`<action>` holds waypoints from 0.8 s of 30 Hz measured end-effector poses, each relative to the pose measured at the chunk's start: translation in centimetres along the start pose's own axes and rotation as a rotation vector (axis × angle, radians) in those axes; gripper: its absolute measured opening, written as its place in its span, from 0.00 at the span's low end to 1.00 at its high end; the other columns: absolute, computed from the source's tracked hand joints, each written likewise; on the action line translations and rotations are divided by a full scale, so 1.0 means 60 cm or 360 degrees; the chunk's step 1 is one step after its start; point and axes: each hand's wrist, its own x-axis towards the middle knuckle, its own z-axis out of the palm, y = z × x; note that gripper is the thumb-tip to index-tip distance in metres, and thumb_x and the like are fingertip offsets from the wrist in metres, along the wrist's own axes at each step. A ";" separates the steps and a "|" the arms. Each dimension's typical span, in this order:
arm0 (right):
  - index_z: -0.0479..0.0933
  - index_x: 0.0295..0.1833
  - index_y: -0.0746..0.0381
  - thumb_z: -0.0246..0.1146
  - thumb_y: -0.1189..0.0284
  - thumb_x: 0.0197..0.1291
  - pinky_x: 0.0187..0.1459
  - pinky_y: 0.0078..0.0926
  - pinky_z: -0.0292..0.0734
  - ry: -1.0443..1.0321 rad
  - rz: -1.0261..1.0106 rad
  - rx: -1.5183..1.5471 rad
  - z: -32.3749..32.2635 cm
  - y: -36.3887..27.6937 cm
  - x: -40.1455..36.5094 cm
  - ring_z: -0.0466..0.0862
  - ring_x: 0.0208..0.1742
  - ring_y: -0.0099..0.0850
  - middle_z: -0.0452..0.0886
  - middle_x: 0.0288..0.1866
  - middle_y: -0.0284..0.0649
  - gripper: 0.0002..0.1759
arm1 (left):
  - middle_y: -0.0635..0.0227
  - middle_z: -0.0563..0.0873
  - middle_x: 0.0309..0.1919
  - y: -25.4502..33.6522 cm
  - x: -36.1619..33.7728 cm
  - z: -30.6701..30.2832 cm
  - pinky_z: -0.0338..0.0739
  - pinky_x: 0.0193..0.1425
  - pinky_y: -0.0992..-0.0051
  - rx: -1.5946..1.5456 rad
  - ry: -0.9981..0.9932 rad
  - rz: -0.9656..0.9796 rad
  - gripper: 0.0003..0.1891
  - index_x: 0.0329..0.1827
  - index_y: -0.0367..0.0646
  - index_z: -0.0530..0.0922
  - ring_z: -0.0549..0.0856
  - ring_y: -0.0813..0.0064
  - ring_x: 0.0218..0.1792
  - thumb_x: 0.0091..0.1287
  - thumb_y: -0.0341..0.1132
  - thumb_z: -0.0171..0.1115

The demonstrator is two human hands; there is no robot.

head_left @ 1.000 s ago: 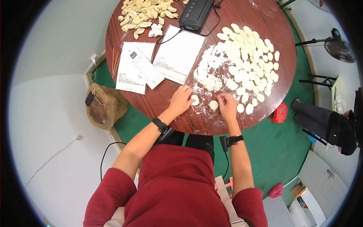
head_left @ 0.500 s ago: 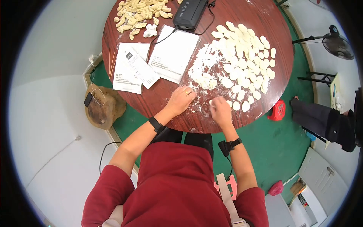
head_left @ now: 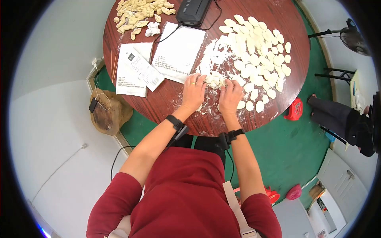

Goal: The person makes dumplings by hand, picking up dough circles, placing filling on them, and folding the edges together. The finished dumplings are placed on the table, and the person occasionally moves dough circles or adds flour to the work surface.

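Note:
A small heap of floured dough pieces lies between my two hands near the front of the table. My left hand has bent fingers pressed against the heap's left side; a ring shows on one finger. From the right, my right hand presses curled fingertips on the same pieces. Many flat, pale dough rounds spread over the table's right side, the closest just beside my right hand. White flour is scattered behind the heap. Small bits under the palms are partly hidden.
The round wooden table also bears white printed packets, a black appliance with a cord, shaped dough pieces and thin sticks. A wooden stump stands left. Another person's dark-clothed legs are at right.
Both hands have moved forward, away from my body, onto the dough heap. My right hand has left the small dough piece near the table's front edge. The camera view has shifted slightly.

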 end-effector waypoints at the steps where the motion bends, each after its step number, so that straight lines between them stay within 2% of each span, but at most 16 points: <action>1: 0.76 0.65 0.55 0.67 0.68 0.68 0.66 0.53 0.65 0.0030 -0.0051 -0.0080 0.016 -0.004 -0.005 0.73 0.67 0.48 0.74 0.65 0.48 0.21 | 0.50 0.75 0.64 0.002 0.001 0.016 0.67 0.71 0.49 0.0114 0.0041 0.0023 0.21 0.68 0.42 0.75 0.72 0.45 0.66 0.73 0.33 0.60; 2: 0.73 0.70 0.53 0.66 0.67 0.68 0.69 0.55 0.62 0.0032 -0.0092 -0.0097 0.027 -0.004 -0.012 0.69 0.71 0.48 0.71 0.69 0.48 0.26 | 0.49 0.68 0.70 0.005 -0.004 0.028 0.63 0.77 0.47 0.0097 -0.0035 0.0006 0.26 0.74 0.44 0.71 0.68 0.42 0.71 0.72 0.32 0.61; 5: 0.71 0.74 0.52 0.64 0.66 0.70 0.69 0.58 0.60 -0.0001 -0.0101 -0.0154 0.043 0.000 -0.025 0.67 0.74 0.47 0.68 0.73 0.47 0.28 | 0.50 0.63 0.75 -0.002 -0.023 0.061 0.58 0.82 0.47 0.0111 0.0003 0.0132 0.30 0.77 0.50 0.68 0.65 0.44 0.74 0.71 0.35 0.63; 6: 0.68 0.76 0.50 0.64 0.65 0.70 0.70 0.59 0.57 -0.0056 -0.0080 -0.0123 0.043 0.003 -0.028 0.65 0.77 0.46 0.66 0.75 0.47 0.30 | 0.51 0.60 0.77 -0.004 -0.027 0.065 0.55 0.84 0.46 0.0071 -0.0029 0.0188 0.34 0.79 0.52 0.64 0.63 0.44 0.76 0.70 0.35 0.65; 10: 0.67 0.77 0.49 0.63 0.62 0.70 0.70 0.58 0.55 -0.0150 -0.0078 -0.0187 0.044 0.006 -0.036 0.62 0.78 0.46 0.64 0.77 0.47 0.31 | 0.52 0.60 0.77 -0.010 -0.040 0.073 0.55 0.83 0.43 0.0100 -0.0037 0.0285 0.37 0.81 0.53 0.61 0.62 0.45 0.77 0.69 0.37 0.65; 12: 0.65 0.78 0.47 0.61 0.60 0.70 0.70 0.59 0.53 -0.0175 -0.0087 -0.0239 0.045 0.004 -0.032 0.59 0.80 0.46 0.62 0.79 0.47 0.32 | 0.52 0.59 0.79 -0.010 -0.038 0.074 0.54 0.83 0.42 0.0151 -0.0086 0.0246 0.36 0.82 0.55 0.59 0.60 0.46 0.79 0.71 0.42 0.63; 17: 0.63 0.80 0.46 0.57 0.57 0.72 0.71 0.59 0.51 -0.0223 -0.0087 -0.0286 0.048 0.008 -0.028 0.57 0.82 0.46 0.60 0.80 0.47 0.33 | 0.51 0.59 0.80 -0.011 -0.039 0.075 0.53 0.81 0.38 0.0136 -0.0157 0.0288 0.34 0.81 0.54 0.61 0.59 0.45 0.79 0.72 0.44 0.60; 24: 0.60 0.83 0.42 0.58 0.54 0.71 0.77 0.61 0.45 -0.0187 -0.0090 -0.0380 0.064 0.018 -0.026 0.52 0.86 0.46 0.54 0.84 0.46 0.36 | 0.50 0.53 0.83 -0.016 -0.038 0.076 0.46 0.84 0.39 0.0037 -0.0434 0.0300 0.43 0.84 0.56 0.57 0.53 0.46 0.83 0.67 0.53 0.63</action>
